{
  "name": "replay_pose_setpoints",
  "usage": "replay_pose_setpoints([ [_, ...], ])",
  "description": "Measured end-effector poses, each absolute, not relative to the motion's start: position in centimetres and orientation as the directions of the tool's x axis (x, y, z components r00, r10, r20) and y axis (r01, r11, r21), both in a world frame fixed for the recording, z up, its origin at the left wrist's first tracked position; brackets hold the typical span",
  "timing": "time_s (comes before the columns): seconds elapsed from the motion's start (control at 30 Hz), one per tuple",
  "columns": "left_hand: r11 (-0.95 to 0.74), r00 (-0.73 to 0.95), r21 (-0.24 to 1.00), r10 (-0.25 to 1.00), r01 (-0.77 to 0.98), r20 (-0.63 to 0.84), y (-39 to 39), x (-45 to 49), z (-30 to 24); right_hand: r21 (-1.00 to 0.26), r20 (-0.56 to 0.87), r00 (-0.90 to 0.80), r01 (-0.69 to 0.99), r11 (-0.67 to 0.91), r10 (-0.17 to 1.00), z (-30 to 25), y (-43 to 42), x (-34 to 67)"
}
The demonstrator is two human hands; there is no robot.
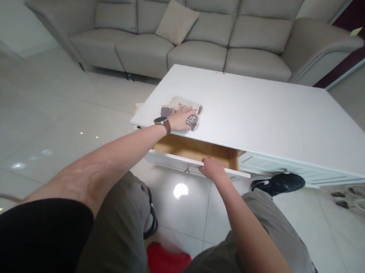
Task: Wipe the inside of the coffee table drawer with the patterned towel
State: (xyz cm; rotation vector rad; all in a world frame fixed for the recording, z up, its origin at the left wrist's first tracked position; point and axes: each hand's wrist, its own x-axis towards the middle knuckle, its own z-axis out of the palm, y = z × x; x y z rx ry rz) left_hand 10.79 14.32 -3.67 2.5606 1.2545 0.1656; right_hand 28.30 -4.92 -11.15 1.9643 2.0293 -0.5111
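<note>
My left hand, with a watch on its wrist, lies flat with fingers spread on a printed beige cloth. The cloth is crumpled on the near left part of the white coffee table. Below the tabletop a wooden drawer is pulled partway out, and its visible inside is bare wood. My right hand is closed over the top edge of the drawer's white front, to the right of the small round knob.
A grey sofa with a beige cushion stands behind the table. A second drawer front is closed at the right. My shoe is close to it. Something red is between my legs on the tiled floor.
</note>
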Motion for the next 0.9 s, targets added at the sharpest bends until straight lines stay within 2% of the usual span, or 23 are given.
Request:
replay_pose_setpoints([
  [0.17,-0.598,0.607,0.202,0.794,0.776,0.018,14.3,11.9,-6.3,-0.144,-0.418,-0.128,0.987,0.073,0.900,-11.1,-4.3,27.8],
  [0.37,-0.614,0.624,0.218,0.781,0.758,0.029,16.1,11.9,-6.5,-0.169,-0.430,-0.173,0.980,0.109,0.886,-11.5,-3.3,26.6],
  [0.57,-0.689,0.704,0.219,0.710,0.691,0.016,16.7,11.1,-5.5,-0.175,-0.401,-0.196,0.975,0.135,0.895,-11.6,-3.0,25.7],
  [0.73,-0.611,0.604,0.161,0.791,0.775,0.092,17.1,9.2,-5.2,-0.161,-0.390,-0.193,0.977,0.140,0.900,-11.7,-3.2,25.6],
  [0.9,-0.562,0.553,0.186,0.827,0.806,0.101,17.5,7.7,-5.1,-0.174,-0.373,-0.207,0.973,0.150,0.905,-11.7,-3.7,25.7],
])
